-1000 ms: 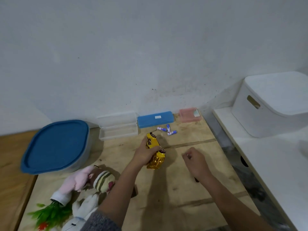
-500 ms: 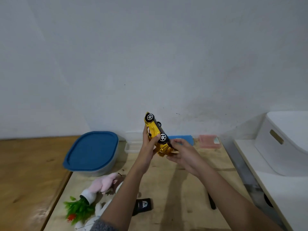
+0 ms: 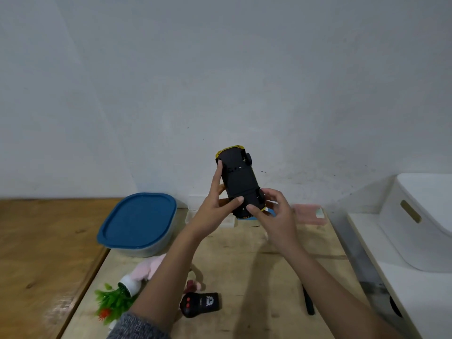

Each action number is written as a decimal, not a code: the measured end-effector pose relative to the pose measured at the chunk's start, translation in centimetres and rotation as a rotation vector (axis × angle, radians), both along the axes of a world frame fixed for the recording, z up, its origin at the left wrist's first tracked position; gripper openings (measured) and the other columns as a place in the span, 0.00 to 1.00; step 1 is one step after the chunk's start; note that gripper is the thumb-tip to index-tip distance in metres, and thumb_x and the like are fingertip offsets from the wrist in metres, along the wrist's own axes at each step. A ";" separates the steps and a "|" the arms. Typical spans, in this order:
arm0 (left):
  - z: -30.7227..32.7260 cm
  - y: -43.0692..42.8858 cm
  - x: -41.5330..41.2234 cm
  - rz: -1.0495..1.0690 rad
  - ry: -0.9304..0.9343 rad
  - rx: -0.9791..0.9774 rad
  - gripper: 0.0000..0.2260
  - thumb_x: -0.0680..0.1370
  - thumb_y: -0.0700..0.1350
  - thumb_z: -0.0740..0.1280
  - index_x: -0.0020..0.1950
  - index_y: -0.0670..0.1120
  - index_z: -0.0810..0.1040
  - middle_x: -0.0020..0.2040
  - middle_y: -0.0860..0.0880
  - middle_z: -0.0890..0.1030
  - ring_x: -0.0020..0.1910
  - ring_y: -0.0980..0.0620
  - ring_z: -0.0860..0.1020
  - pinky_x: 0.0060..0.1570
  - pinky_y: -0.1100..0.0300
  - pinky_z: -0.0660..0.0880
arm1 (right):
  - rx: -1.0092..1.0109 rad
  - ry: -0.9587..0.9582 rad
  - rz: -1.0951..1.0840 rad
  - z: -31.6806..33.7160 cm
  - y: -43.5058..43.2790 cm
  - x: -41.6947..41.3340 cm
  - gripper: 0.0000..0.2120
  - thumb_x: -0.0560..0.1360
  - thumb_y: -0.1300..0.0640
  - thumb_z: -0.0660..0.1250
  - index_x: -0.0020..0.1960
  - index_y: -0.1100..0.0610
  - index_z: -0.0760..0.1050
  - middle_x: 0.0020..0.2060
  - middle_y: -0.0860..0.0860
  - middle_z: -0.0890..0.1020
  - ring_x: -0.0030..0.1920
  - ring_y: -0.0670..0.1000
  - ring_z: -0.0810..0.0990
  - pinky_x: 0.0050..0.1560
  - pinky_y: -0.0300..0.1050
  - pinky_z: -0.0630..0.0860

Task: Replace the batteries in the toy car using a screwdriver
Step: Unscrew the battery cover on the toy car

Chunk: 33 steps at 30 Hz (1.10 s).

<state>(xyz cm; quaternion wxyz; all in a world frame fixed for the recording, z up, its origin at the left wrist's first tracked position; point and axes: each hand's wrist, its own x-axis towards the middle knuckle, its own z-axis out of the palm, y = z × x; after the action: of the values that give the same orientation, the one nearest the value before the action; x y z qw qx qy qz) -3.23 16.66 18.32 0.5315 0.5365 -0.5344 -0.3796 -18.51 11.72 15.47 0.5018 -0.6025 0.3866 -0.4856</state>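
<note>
The yellow toy car (image 3: 238, 179) is held up in the air in front of the wall, its black underside turned toward me. My left hand (image 3: 215, 206) grips its left side, thumb on the lower chassis. My right hand (image 3: 274, 214) holds the car's lower end near a rear wheel. A dark screwdriver (image 3: 308, 303) lies on the wooden table (image 3: 269, 277), partly hidden under my right forearm. The batteries are hidden behind my hands.
A black remote control (image 3: 200, 304) lies near the table's front. A blue-lidded container (image 3: 139, 221) stands at the back left, a pink box (image 3: 309, 214) at the back right. A pink plush toy (image 3: 146, 270) and a fake plant (image 3: 112, 302) lie at left. A white bin (image 3: 420, 221) stands on the right.
The car has gone from low over the table to lifted up and turned, so its black underside faces me. My right hand has come onto its lower end. My view has tilted up.
</note>
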 end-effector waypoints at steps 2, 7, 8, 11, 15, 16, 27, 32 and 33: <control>0.0 -0.1 -0.3 0.001 -0.009 -0.031 0.36 0.78 0.40 0.65 0.74 0.65 0.49 0.72 0.51 0.65 0.63 0.53 0.76 0.61 0.47 0.75 | -0.021 -0.020 0.067 0.0 -0.2 -0.8 0.18 0.68 0.63 0.74 0.54 0.51 0.73 0.54 0.50 0.78 0.57 0.51 0.77 0.50 0.35 0.78; 0.2 -0.3 -0.8 0.032 -0.069 -0.047 0.30 0.79 0.42 0.64 0.72 0.67 0.54 0.71 0.53 0.67 0.63 0.60 0.74 0.61 0.49 0.75 | -0.019 -0.045 0.174 0.1 -0.7 -1.7 0.20 0.69 0.65 0.74 0.54 0.48 0.73 0.55 0.53 0.80 0.58 0.50 0.78 0.58 0.51 0.77; 0.3 -0.2 -0.9 0.034 -0.090 -0.048 0.31 0.79 0.42 0.65 0.73 0.66 0.55 0.70 0.52 0.69 0.61 0.59 0.75 0.60 0.51 0.76 | -0.001 -0.056 0.180 0.1 -0.8 -1.8 0.21 0.69 0.65 0.73 0.57 0.48 0.73 0.56 0.53 0.80 0.58 0.49 0.78 0.57 0.51 0.78; 0.6 -0.1 -1.1 0.006 -0.170 -0.054 0.35 0.76 0.40 0.69 0.74 0.61 0.55 0.66 0.58 0.71 0.58 0.63 0.77 0.57 0.62 0.76 | 0.024 -0.047 0.187 0.1 -0.7 -1.9 0.27 0.70 0.64 0.72 0.64 0.47 0.70 0.61 0.52 0.78 0.61 0.46 0.76 0.56 0.47 0.78; 0.6 -0.4 -0.7 -0.033 -0.178 -0.040 0.36 0.74 0.39 0.71 0.74 0.60 0.58 0.63 0.65 0.69 0.57 0.65 0.76 0.55 0.65 0.76 | -0.018 0.049 0.207 -0.1 -0.9 -2.1 0.31 0.70 0.62 0.73 0.69 0.47 0.67 0.61 0.50 0.77 0.59 0.43 0.76 0.58 0.47 0.77; 0.6 -0.6 -0.6 -0.037 -0.171 -0.031 0.35 0.73 0.38 0.71 0.73 0.60 0.59 0.62 0.64 0.70 0.57 0.65 0.76 0.55 0.64 0.76 | -0.025 0.068 0.209 -0.2 -1.0 -2.1 0.31 0.70 0.61 0.73 0.70 0.47 0.67 0.60 0.49 0.78 0.59 0.42 0.77 0.59 0.49 0.77; 0.7 -1.1 1.2 -0.061 -0.083 0.000 0.32 0.71 0.34 0.72 0.64 0.62 0.64 0.64 0.51 0.73 0.59 0.45 0.77 0.43 0.63 0.79 | -0.056 0.140 0.193 -0.2 -0.8 -1.0 0.33 0.69 0.66 0.73 0.67 0.46 0.65 0.61 0.50 0.75 0.61 0.44 0.75 0.65 0.56 0.72; 0.1 -1.0 1.4 -0.011 0.009 -0.019 0.32 0.68 0.28 0.72 0.64 0.54 0.68 0.60 0.48 0.76 0.59 0.47 0.77 0.48 0.55 0.81 | -0.060 0.162 0.169 -0.5 -0.6 -0.3 0.34 0.68 0.66 0.73 0.68 0.46 0.64 0.61 0.51 0.75 0.61 0.47 0.75 0.66 0.54 0.72; 0.0 -1.0 1.5 0.001 0.024 -0.018 0.32 0.67 0.27 0.72 0.64 0.54 0.68 0.59 0.47 0.76 0.58 0.46 0.78 0.48 0.54 0.81 | -0.061 0.173 0.166 -0.6 -0.5 -0.1 0.35 0.68 0.66 0.74 0.67 0.45 0.64 0.61 0.51 0.75 0.60 0.47 0.76 0.65 0.54 0.72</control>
<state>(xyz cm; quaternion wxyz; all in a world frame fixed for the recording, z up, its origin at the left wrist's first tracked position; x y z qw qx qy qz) -1.77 15.68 18.30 0.5429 0.5273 -0.5312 -0.3808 -18.66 11.20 14.82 0.4863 -0.6872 0.3623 -0.4000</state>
